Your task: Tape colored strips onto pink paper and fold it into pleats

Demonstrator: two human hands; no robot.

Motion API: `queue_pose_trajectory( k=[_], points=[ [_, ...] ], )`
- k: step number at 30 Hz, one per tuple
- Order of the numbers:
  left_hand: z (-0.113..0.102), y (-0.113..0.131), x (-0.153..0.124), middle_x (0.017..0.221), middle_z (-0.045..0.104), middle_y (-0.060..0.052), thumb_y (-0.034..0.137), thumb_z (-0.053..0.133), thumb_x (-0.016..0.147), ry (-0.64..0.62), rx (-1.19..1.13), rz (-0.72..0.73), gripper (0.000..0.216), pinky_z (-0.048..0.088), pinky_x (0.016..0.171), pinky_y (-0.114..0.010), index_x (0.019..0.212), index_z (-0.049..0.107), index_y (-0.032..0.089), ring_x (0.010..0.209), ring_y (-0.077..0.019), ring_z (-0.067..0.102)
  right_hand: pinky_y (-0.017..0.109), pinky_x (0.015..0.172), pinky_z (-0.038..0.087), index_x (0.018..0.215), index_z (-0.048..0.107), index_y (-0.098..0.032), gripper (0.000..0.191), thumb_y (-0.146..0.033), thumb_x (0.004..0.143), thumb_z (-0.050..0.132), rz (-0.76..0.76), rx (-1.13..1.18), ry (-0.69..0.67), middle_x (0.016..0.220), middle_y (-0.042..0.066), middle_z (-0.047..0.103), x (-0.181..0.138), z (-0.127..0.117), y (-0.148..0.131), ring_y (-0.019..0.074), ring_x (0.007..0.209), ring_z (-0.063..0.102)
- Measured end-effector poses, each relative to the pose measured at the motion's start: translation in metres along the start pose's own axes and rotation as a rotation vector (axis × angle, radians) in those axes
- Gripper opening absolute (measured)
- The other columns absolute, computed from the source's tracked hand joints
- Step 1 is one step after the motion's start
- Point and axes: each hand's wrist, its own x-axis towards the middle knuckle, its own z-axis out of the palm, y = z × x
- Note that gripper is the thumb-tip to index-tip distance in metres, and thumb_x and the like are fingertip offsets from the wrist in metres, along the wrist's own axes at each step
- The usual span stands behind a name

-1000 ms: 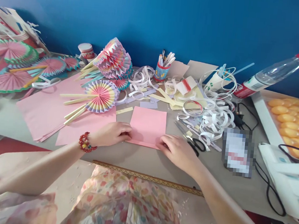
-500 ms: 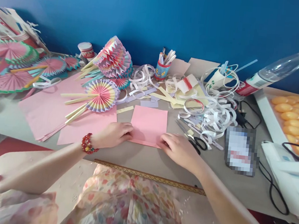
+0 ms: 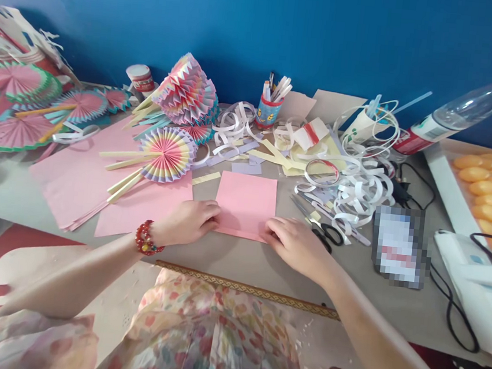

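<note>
A pink square paper sheet (image 3: 246, 202) lies flat on the grey table (image 3: 230, 258) in front of me. My left hand (image 3: 188, 222), with a red bead bracelet at the wrist, pinches the sheet's near left corner with curled fingers. My right hand (image 3: 295, 244) pinches the near right corner the same way. A narrow folded strip runs along the sheet's near edge between the two hands.
A stack of pink sheets (image 3: 76, 182) and a rainbow paper fan (image 3: 165, 156) lie to the left. Curled white paper strips (image 3: 354, 186), scissors (image 3: 326, 233), a pen cup (image 3: 267, 111), a plastic bottle (image 3: 461, 121) and a tray of orange pieces (image 3: 489, 185) crowd the back and right.
Both hands stay on the sheet's near edge with almost no movement. The camera has tilted slightly, so everything sits a little higher and further right.
</note>
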Motion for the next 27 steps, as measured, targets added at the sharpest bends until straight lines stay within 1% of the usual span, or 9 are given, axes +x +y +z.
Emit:
queue_pose_trajectory(
  k=[7,12,17,21,27],
  points=[
    [0.001,0.001,-0.001,0.087,0.063,-0.003,0.024,0.046,0.094,0.023,0.005,-0.004,0.015,0.039,0.064,-0.028,0.082,0.053,0.019,0.073,-0.0184,0.059,0.028,0.064,0.031,0.076,0.053,-0.020,0.020,-0.021,0.095,0.051,0.002,0.009,-0.004,0.077,0.002,0.064,0.000,0.000,0.001,0.0172,0.070,0.057],
    [0.003,0.001,-0.004,0.085,0.060,-0.002,0.025,0.044,0.095,0.033,0.029,0.013,0.015,0.036,0.059,-0.028,0.082,0.049,0.020,0.068,-0.0174,0.057,0.027,0.065,0.032,0.077,0.053,-0.020,0.019,-0.023,0.095,0.052,0.020,0.017,0.014,0.079,0.002,0.064,-0.002,0.001,-0.002,0.0172,0.072,0.058],
    [0.006,0.002,-0.006,0.088,0.058,-0.003,0.025,0.040,0.097,0.039,0.043,0.008,0.016,0.036,0.059,-0.029,0.084,0.048,0.020,0.067,-0.0172,0.055,0.028,0.064,0.031,0.075,0.053,-0.020,0.021,-0.026,0.095,0.052,0.042,-0.028,0.042,0.078,0.003,0.063,-0.002,0.003,0.000,0.0179,0.072,0.058],
    [0.006,0.003,-0.006,0.087,0.057,-0.003,0.026,0.037,0.099,0.016,0.057,0.001,0.019,0.036,0.059,-0.029,0.083,0.047,0.020,0.068,-0.0177,0.056,0.028,0.063,0.030,0.075,0.053,-0.020,0.024,-0.031,0.096,0.052,0.033,-0.035,0.008,0.077,0.002,0.063,0.001,0.001,0.005,0.0173,0.070,0.057],
    [0.006,0.002,-0.006,0.088,0.057,-0.003,0.026,0.036,0.099,0.007,0.049,-0.004,0.020,0.037,0.060,-0.030,0.082,0.046,0.020,0.069,-0.0180,0.056,0.027,0.063,0.030,0.078,0.057,-0.021,0.019,-0.030,0.095,0.056,0.028,0.006,-0.046,0.080,0.001,0.064,0.004,-0.002,0.009,0.0165,0.072,0.058]
  ],
)
